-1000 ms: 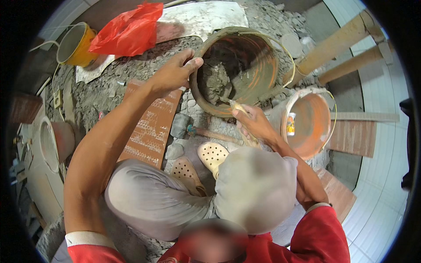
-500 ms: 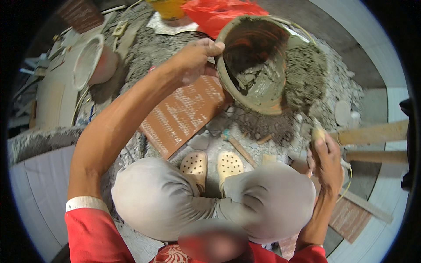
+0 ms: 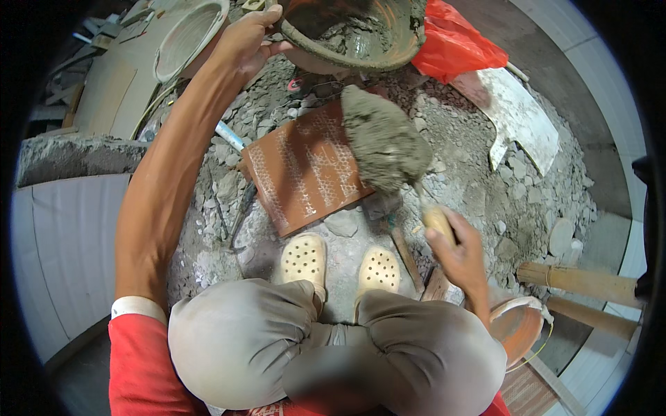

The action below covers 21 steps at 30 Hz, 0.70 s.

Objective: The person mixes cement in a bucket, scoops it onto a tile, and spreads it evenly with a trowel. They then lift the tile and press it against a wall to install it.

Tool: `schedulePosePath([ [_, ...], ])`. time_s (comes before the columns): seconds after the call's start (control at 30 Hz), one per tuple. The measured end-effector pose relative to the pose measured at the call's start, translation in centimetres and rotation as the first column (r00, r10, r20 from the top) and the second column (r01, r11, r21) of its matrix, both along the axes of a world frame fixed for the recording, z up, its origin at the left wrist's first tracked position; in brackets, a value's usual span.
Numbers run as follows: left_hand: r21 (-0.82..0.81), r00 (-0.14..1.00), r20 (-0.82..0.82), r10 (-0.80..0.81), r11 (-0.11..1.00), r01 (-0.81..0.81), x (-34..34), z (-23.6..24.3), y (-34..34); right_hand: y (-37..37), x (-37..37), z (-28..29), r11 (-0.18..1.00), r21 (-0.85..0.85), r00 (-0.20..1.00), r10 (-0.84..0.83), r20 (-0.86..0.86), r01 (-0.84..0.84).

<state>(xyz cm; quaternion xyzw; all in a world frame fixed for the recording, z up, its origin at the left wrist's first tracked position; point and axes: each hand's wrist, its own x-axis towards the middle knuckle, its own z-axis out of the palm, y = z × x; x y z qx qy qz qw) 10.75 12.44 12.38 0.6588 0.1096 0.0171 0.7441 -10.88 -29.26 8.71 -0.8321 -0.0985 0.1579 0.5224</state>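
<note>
My left hand (image 3: 250, 41) grips the rim of a mortar-caked bucket (image 3: 371, 62) at the top of the view; wet mortar shows inside it. My right hand (image 3: 454, 251) is closed on the wooden handle of a trowel (image 3: 438, 224), whose blade is hidden under a large heap of grey mortar (image 3: 385, 142). That heap is over the right part of a reddish-brown tile (image 3: 291, 180) with white ridged markings on its upturned face, below the bucket; whether it touches the tile I cannot tell.
A second bucket (image 3: 191, 38) is at top left, an orange bucket (image 3: 513, 340) at lower right. Around them lie rubble (image 3: 513, 208), a red plastic bag (image 3: 458, 41), a white board (image 3: 527, 125), bamboo poles (image 3: 579, 281) and a hammer (image 3: 406, 256). My sandalled feet (image 3: 303, 263) are below the tile.
The mortar-laden trowel has come out of the bucket and swung left to over the tile. My left hand and the bucket sit higher in the view, which has also turned.
</note>
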Motion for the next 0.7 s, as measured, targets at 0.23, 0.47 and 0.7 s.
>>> schedulePosePath([
  [0.23, 0.006, 0.997, -0.072, -0.024, 1.0, 0.024, 1.7, -1.7, 3.9, 8.3, 2.1, -8.1, 0.875, -0.484, 0.913, 0.213, 0.347, -0.02],
  [0.47, 0.087, 1.0, -0.023, 0.01, 0.996, -0.008, 0.8, -5.3, 5.0, 8.3, 2.5, -6.1, 0.909, -0.415, 0.909, 0.197, 0.368, -0.029],
  [0.7, 0.223, 0.99, 0.069, -0.122, 0.969, 0.104, -1.6, -6.1, 4.7, 7.2, 9.8, -0.5, 0.906, -0.415, 0.797, 0.188, 0.573, 0.085],
])
